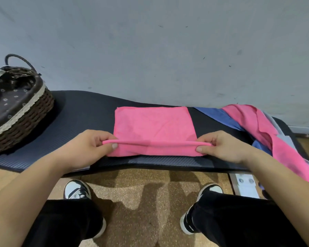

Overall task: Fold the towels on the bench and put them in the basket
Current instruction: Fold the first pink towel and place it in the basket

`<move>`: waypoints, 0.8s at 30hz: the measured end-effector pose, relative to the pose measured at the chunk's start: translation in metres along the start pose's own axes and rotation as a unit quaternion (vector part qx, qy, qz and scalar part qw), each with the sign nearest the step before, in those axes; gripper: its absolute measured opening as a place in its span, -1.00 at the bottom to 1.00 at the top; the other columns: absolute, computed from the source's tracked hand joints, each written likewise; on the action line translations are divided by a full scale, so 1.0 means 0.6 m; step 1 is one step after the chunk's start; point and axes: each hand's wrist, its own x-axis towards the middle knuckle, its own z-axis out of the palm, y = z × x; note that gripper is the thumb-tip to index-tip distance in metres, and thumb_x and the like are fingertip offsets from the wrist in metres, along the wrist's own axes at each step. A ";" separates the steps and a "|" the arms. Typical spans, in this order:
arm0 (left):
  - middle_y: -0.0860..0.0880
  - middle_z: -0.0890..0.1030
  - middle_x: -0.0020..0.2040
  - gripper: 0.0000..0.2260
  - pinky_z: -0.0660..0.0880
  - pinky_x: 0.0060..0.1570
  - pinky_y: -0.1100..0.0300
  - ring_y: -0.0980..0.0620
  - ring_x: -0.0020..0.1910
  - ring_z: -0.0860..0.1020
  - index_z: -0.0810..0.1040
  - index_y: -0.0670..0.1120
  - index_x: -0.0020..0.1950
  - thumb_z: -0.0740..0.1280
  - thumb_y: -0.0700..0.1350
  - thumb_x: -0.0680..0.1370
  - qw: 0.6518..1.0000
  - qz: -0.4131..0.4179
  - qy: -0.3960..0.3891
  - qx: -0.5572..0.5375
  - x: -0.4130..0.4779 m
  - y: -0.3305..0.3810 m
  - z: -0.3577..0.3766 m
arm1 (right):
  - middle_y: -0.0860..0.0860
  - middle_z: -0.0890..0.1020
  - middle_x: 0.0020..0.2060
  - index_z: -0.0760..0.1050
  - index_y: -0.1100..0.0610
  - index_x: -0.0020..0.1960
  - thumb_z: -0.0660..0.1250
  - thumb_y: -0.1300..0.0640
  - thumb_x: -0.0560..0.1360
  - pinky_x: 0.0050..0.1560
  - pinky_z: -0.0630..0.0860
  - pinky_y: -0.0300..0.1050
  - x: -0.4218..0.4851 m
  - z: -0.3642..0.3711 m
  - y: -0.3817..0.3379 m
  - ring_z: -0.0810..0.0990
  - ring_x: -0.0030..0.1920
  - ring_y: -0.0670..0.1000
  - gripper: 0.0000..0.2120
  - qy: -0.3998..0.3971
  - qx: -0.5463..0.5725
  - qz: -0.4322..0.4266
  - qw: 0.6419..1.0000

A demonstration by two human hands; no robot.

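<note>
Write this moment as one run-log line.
step: folding pink towel | left hand: pinches near edge | right hand: pinches near edge | basket: on bench, left | unfolded towels: right

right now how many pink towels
2: pink towel on the bench, pinched by left hand and right hand; second pink towel atop the right pile. More may be hidden.

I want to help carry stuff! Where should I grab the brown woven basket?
Take the dark rope loop handle on the far rim of the brown wicker basket, coming from above. The loop stands upright and open, so fingers can hook through; the wide woven wall gives no easy grip.
</note>
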 end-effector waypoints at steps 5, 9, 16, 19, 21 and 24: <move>-0.16 0.75 -0.16 -0.89 0.66 0.03 -0.11 -0.10 -0.15 0.72 0.69 -0.12 0.01 0.39 -0.11 0.62 0.992 -0.030 0.056 -0.112 0.001 0.015 -0.004 | 0.18 0.67 -0.22 0.69 0.24 0.04 0.47 0.22 0.53 -0.26 0.62 -0.14 0.004 -0.016 -0.012 0.63 -0.28 0.06 -0.88 0.021 0.093 -0.004 0.995; -0.13 0.74 -0.18 -0.85 0.69 -0.08 -0.10 -0.13 -0.19 0.72 0.68 -0.11 -0.01 0.43 -0.03 0.60 0.983 -0.051 0.130 -0.116 0.035 0.018 -0.014 | 0.20 0.61 -0.30 0.68 0.23 -0.03 0.51 0.08 0.46 -0.41 0.57 -0.14 0.047 -0.012 -0.016 0.54 -0.35 0.14 -0.78 0.136 0.161 0.019 0.977; 0.05 0.70 -0.20 -0.88 0.52 -0.19 0.14 0.05 -0.16 0.65 0.65 0.02 -0.08 0.40 0.01 0.61 0.978 -0.040 0.201 0.049 0.137 0.016 -0.013 | 0.04 0.74 -0.13 0.70 0.09 -0.10 0.49 0.09 0.54 -0.10 0.59 -0.18 0.138 -0.003 -0.025 0.64 -0.18 -0.09 -0.91 0.261 0.103 0.038 0.959; 0.05 0.64 -0.22 -0.89 0.46 -0.25 0.20 0.09 -0.19 0.58 0.62 0.00 -0.07 0.38 -0.01 0.61 0.969 -0.053 0.197 0.139 0.172 0.011 0.003 | 0.05 0.71 -0.14 0.69 0.10 -0.13 0.47 0.10 0.55 -0.14 0.58 -0.11 0.172 0.005 -0.022 0.62 -0.15 -0.02 -0.89 0.274 0.074 0.075 0.956; 0.05 0.61 -0.24 -0.88 0.41 -0.30 0.19 0.08 -0.22 0.55 0.60 -0.02 -0.07 0.35 -0.03 0.62 0.964 -0.070 0.195 0.169 0.189 0.004 0.014 | 0.03 0.68 -0.17 0.68 0.13 -0.11 0.45 0.10 0.56 -0.23 0.48 -0.18 0.189 0.008 -0.018 0.59 -0.18 -0.04 -0.88 0.281 0.044 0.090 0.955; 0.07 0.58 -0.22 -0.89 0.32 -0.31 0.16 0.08 -0.22 0.51 0.57 0.00 -0.05 0.31 -0.02 0.63 0.956 -0.102 0.206 0.185 0.203 0.000 0.015 | -0.01 0.66 -0.20 0.67 0.10 -0.09 0.41 0.09 0.58 -0.22 0.46 -0.17 0.201 0.010 -0.013 0.57 -0.20 -0.07 -0.88 0.290 -0.007 0.086 0.953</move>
